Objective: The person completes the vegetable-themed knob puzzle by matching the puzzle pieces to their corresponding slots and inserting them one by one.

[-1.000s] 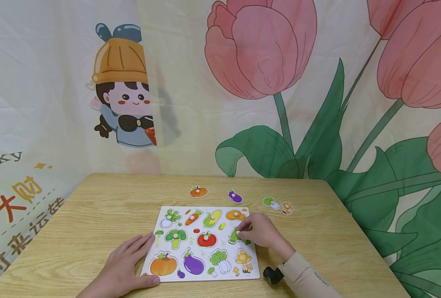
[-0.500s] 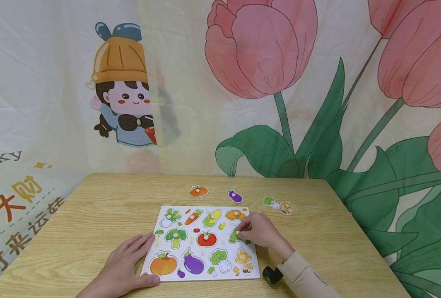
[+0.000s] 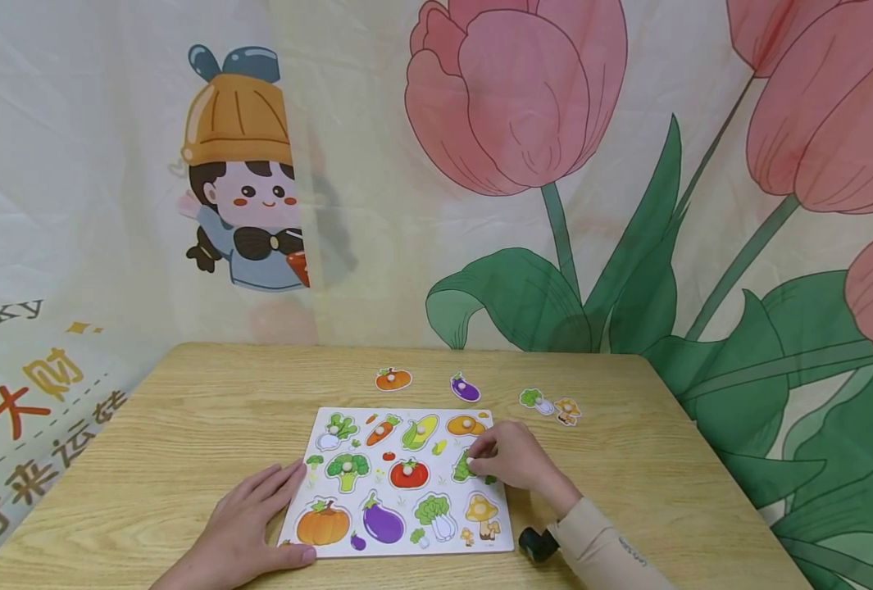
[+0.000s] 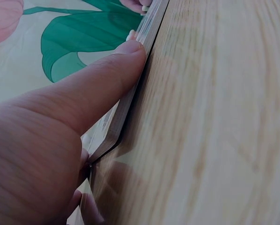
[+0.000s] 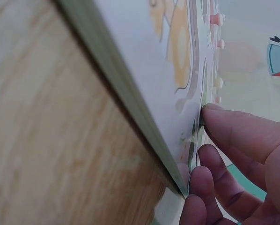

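Observation:
A white vegetable puzzle board [image 3: 442, 477] lies on the table. My left hand [image 3: 247, 520] rests at its near left corner, the thumb laid straight against the front edge and the fingers along the left side. With thumb and fingertips, my right hand [image 3: 519, 459] pinches a green vegetable puzzle piece [image 3: 461, 467] at its slot; the fingers partly hide it. Knobbed pieces such as the broccoli [image 3: 347, 478] and tomato [image 3: 416, 475] sit in the board. Along the bottom row, the pumpkin, eggplant, bok choy and mushroom pictures show no knobs.
Behind the board lie loose pieces: a pumpkin [image 3: 393, 378], an eggplant [image 3: 465, 388], a bok choy [image 3: 534, 399] and a mushroom [image 3: 567, 410], the last two close together. A black device [image 3: 537, 544] is at the right wrist. A printed curtain [image 3: 377, 205] hangs behind the table [image 3: 215, 410].

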The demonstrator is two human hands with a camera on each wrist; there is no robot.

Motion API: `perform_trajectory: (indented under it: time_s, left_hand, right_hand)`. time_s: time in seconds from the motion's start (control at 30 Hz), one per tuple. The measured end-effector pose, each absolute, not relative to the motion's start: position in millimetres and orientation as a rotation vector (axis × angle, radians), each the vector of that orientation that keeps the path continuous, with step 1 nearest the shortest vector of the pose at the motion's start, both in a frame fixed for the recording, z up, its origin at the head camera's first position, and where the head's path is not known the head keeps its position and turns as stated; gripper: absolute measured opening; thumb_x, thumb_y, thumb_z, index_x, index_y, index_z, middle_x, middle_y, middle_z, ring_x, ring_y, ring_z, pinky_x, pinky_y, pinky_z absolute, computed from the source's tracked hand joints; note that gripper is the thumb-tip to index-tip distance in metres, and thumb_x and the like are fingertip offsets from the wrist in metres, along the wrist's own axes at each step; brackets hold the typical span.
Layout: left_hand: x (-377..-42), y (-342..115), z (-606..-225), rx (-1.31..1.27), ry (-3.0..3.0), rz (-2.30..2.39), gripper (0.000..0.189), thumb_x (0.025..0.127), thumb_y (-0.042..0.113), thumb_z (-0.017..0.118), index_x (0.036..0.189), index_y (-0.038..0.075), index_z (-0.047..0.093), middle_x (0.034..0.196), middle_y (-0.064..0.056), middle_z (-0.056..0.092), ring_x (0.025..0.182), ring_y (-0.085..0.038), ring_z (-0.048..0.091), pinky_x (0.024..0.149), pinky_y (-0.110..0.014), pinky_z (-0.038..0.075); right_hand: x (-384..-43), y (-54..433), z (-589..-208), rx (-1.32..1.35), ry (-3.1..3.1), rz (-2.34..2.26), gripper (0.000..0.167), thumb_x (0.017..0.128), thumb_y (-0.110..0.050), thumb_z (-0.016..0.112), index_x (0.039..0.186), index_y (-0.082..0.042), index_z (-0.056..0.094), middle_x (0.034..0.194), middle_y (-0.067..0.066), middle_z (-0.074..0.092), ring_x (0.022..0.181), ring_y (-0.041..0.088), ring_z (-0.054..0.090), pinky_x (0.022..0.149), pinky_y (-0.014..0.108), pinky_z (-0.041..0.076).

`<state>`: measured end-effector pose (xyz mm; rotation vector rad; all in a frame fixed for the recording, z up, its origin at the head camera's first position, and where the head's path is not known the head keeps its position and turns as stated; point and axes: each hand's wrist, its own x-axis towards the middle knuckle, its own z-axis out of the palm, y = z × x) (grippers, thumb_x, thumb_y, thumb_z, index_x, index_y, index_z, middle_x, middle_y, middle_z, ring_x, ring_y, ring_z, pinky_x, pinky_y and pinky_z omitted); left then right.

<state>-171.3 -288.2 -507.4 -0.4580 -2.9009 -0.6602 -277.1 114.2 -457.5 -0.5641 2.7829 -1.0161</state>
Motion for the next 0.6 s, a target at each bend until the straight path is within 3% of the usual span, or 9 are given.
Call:
perform_trajectory:
  time_s: [0.6]
  left_hand:
    - [-171.2, -287.9, -508.0, -0.459, -2.884, -0.662, 0.115, 0.074, 0.076, 0.082, 0.161, 0.009, 0.047, 0.166, -0.010, 0.046, 0.150, -0.043, 0.033, 0.110, -0.071, 0.027]
  right_hand:
    - [-278.6, 118.4, -455.2, -0.595, 2.789, -1.006, 0.009, 0.091, -0.017, 0.086, 0.099, -0.014, 0.082, 0.086, -0.007, 0.068, 0.077, 0.013, 0.060, 0.062, 0.025, 0.053]
